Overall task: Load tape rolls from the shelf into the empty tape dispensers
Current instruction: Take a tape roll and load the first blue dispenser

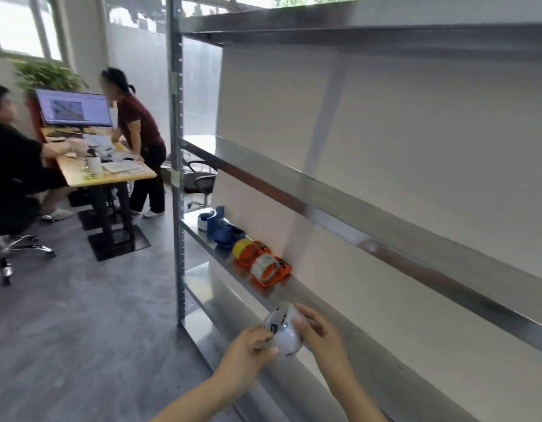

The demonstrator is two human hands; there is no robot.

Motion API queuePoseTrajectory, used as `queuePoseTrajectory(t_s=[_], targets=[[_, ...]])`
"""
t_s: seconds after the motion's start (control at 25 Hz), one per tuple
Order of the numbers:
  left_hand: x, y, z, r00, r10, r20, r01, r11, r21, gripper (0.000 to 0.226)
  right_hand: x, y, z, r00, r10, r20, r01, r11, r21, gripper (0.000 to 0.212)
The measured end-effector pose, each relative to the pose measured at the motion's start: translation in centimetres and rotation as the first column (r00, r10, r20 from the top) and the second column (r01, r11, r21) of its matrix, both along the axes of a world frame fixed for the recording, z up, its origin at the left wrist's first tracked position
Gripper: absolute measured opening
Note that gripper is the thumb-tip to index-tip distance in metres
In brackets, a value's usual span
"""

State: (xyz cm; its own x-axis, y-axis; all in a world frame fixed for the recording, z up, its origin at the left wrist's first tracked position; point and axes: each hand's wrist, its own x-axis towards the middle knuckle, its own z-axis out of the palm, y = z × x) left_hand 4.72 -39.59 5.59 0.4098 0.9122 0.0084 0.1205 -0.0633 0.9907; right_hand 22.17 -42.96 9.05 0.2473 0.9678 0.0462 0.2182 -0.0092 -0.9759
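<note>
Left hand [248,350] and right hand [323,336] together grip a white roll [284,335], not yet loaded. On the shelf [216,254], both orange dispensers [271,269] look filled; blue dispenser [222,231] unclear.

- A metal rack [176,147] stands on the floor [81,315], its steel shelves one above another.
- The low shelf [216,249] bears a row of things beside the white back panel.
- Farthest off, a white roll [203,222] stands just beside a blue dispenser [222,231].
- Next lies an orange dispenser [254,254] with a yellow roll [243,248] in it.
- Nearest lies a second orange dispenser [280,269], holding a pale roll [263,264].
</note>
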Motion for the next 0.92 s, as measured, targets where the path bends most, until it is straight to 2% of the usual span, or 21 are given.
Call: queuePoseTrajectory(t_s=[0.12,0.2,0.32,0.44,0.56,0.76,0.92], targets=[[-4.9,2.9,-0.1,0.997,0.015,0.072,-0.012,0.999,-0.042,0.039,-4.4,3.8,-0.1,0.988,0.068,-0.136,-0.074,0.996,-0.042,0.018],[-7.8,4.9,-0.2,0.996,0.001,0.094,0.002,0.999,-0.038,0.05,-6.9,6.5,-0.4,0.981,0.103,-0.163,-0.118,0.989,-0.086,0.021],[-10.8,8.3,-0.9,0.995,-0.017,0.099,0.019,1.0,-0.024,0.044,-9.2,10.4,-0.7,0.981,0.128,-0.148,-0.152,0.974,-0.165,0.022],[-12.2,12.5,-1.9,0.996,0.0,0.089,0.004,0.999,-0.036,0.032,-10.3,14.8,-1.4,0.971,0.128,-0.202,-0.168,0.966,-0.196,0.017],[-12.5,17.7,-2.5,0.996,0.009,0.093,-0.003,0.998,-0.066,0.036,-10.6,20.2,-2.1,0.956,0.081,-0.282,-0.14,0.971,-0.195,0.014],[-13.2,27.8,-3.5,0.999,-0.042,0.025,0.043,0.999,-0.03,0.037,-10.7,30.5,-3.4,0.941,-0.013,-0.339,-0.056,0.98,-0.193,0.008],[-14.2,33.5,-3.2,0.993,-0.114,-0.002,0.114,0.993,-0.012,0.044,-11.0,37.1,-3.6,0.896,0.032,-0.443,-0.169,0.947,-0.272,0.022]])
